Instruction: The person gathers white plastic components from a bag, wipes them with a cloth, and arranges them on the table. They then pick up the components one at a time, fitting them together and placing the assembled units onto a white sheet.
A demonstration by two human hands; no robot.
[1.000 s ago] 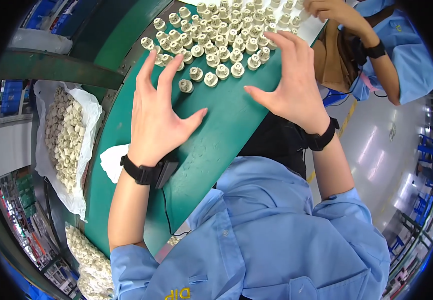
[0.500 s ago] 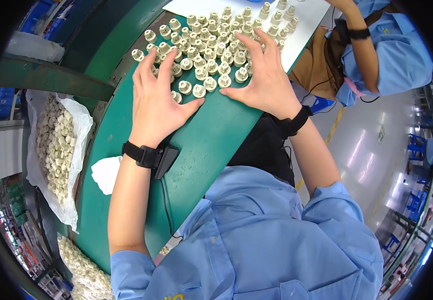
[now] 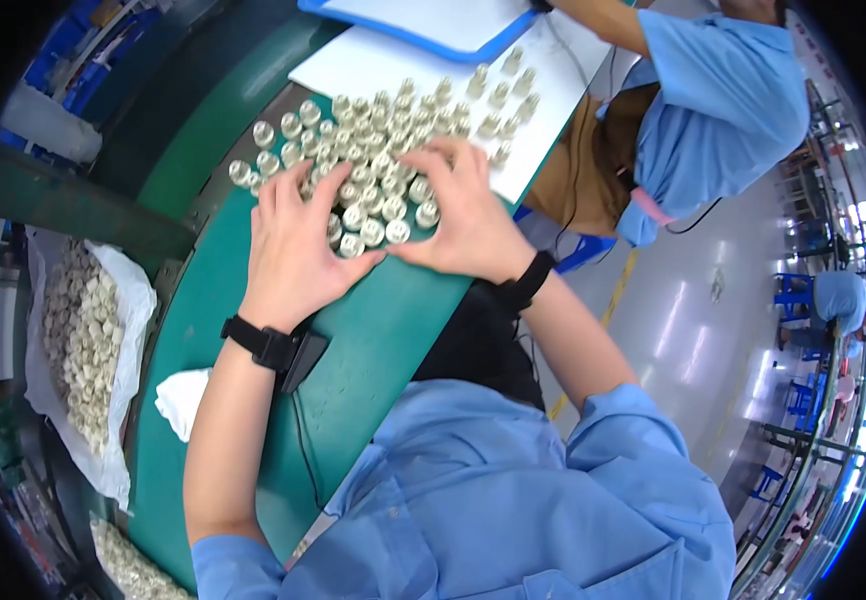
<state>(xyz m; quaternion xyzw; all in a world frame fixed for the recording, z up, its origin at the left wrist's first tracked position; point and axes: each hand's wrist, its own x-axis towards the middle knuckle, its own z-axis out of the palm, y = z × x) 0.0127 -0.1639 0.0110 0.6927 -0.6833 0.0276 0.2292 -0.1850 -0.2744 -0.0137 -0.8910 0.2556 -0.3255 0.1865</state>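
Note:
Many small cream-coloured cylindrical parts (image 3: 378, 165) stand upright in a cluster on a green conveyor belt (image 3: 373, 330). My left hand (image 3: 298, 245) lies flat on the belt with fingers spread, pressing against the cluster's left and near side. My right hand (image 3: 458, 215) cups the cluster's right side, fingers apart, thumb tip close to my left thumb. Both hands ring the nearest parts and grip none. Black bands are on both wrists.
A white sheet (image 3: 543, 90) under the far parts and a blue-rimmed tray (image 3: 423, 30) lie beyond. A co-worker in a blue shirt (image 3: 723, 100) stands at the far right. A white bag of the same parts (image 3: 83, 340) hangs left of the belt.
Both hands have come together from spread apart, closing around the near side of the cluster. The parts now sit tighter between my palms.

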